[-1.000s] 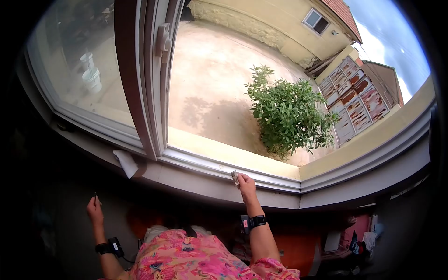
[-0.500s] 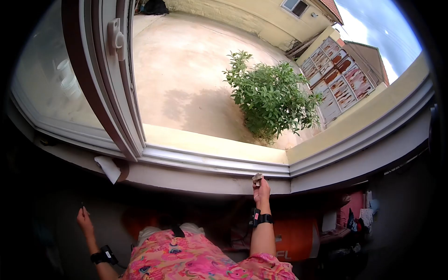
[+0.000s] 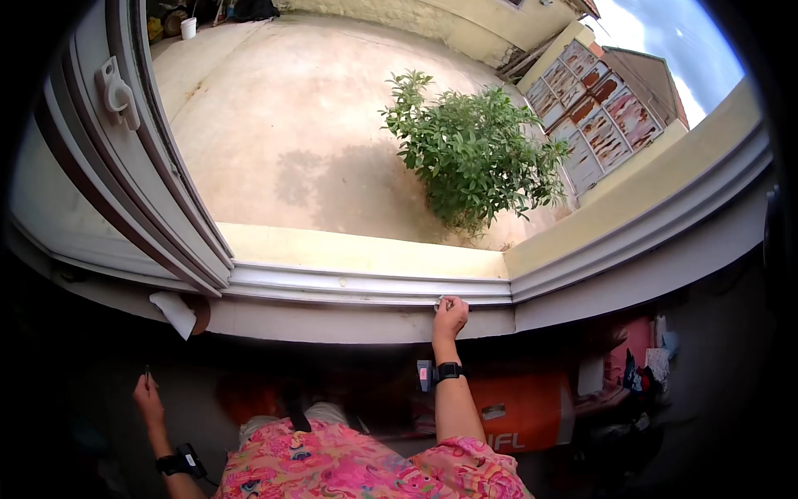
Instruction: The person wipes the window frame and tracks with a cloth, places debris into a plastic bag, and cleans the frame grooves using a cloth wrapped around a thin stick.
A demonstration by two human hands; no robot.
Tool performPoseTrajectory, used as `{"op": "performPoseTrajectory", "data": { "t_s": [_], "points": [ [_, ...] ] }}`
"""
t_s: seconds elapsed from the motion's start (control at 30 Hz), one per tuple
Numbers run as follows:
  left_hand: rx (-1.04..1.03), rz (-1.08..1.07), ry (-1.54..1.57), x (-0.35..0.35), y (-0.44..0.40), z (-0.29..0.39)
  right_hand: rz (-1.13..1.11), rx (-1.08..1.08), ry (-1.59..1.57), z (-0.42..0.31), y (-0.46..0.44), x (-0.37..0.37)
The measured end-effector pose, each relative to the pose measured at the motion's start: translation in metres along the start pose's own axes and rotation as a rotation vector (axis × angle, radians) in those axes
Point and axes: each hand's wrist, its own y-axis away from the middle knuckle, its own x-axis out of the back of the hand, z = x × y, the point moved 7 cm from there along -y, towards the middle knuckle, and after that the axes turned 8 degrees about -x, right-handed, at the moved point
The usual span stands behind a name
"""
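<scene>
My right hand (image 3: pixel 451 316) is closed on a crumpled wad of tissue (image 3: pixel 438 305), mostly hidden by the fingers. It presses down at the white window track (image 3: pixel 366 291), close to the right-hand corner of the sill. Low at the left, my left hand (image 3: pixel 149 401) hangs away from the sill. Its fingers are closed around a thin dark stick-like thing (image 3: pixel 148 370), too small to name.
A sliding window sash (image 3: pixel 158 166) with a white latch (image 3: pixel 116 93) stands at the left. A paper roll (image 3: pixel 176 314) lies on the sill below it. Outside are a leafy bush (image 3: pixel 478 154), a rusty gate (image 3: pixel 594 116) and a white bucket (image 3: pixel 189 28). An orange box (image 3: pixel 524 407) sits below the sill.
My right hand has come down onto the track and slightly left, its wad now mostly covered by the fingers. The left hand barely moved. The whole view has shifted a little.
</scene>
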Motion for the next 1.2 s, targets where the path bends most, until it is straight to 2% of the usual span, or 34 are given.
{"op": "performPoseTrajectory", "data": {
  "t_s": [0.17, 0.27, 0.37, 0.47, 0.53, 0.63, 0.73, 0.83, 0.9, 0.93, 1.07, 1.17, 1.2],
  "points": [
    [0.046, -0.048, -0.009, -0.003, -0.005, 0.026, -0.286, 0.208, -0.183, -0.08, 0.087, -0.05],
    [0.023, -0.022, 0.0, -0.002, -0.01, 0.026, -0.327, 0.258, -0.144, -0.08, 0.076, -0.041],
    [-0.009, 0.011, 0.002, -0.001, -0.01, 0.017, -0.103, 0.136, -0.04, -0.033, 0.035, -0.016],
    [-0.013, 0.029, -0.008, 0.0, -0.006, -0.005, -0.041, 0.079, -0.011, -0.033, 0.04, -0.018],
    [-0.014, 0.031, -0.01, 0.001, -0.005, -0.007, -0.107, 0.17, -0.105, -0.058, 0.071, -0.038],
    [0.08, -0.017, 0.051, 0.001, -0.003, -0.002, -0.26, 0.302, -0.083, -0.092, 0.098, -0.05],
    [0.041, 0.026, -0.03, 0.0, -0.006, 0.011, -0.235, 0.258, -0.008, -0.066, 0.065, -0.036],
    [0.093, 0.017, -0.012, 0.003, -0.003, 0.007, -0.189, 0.043, 0.049, -0.046, 0.047, -0.026],
    [0.085, -0.003, -0.034, 0.0, -0.001, -0.006, -0.188, 0.154, 0.06, -0.063, 0.067, -0.045],
    [0.088, -0.004, -0.035, -0.002, 0.0, -0.006, -0.265, 0.124, 0.037, -0.081, 0.083, -0.051],
    [0.052, 0.02, -0.001, -0.004, -0.001, 0.0, -0.369, 0.286, -0.055, -0.128, 0.125, -0.07],
    [0.047, -0.004, -0.006, -0.007, -0.006, 0.007, -0.364, 0.308, -0.004, -0.115, 0.101, -0.049],
    [0.034, -0.005, -0.001, -0.006, -0.005, 0.009, -0.322, 0.217, 0.029, -0.087, 0.084, -0.048]
  ]
}}
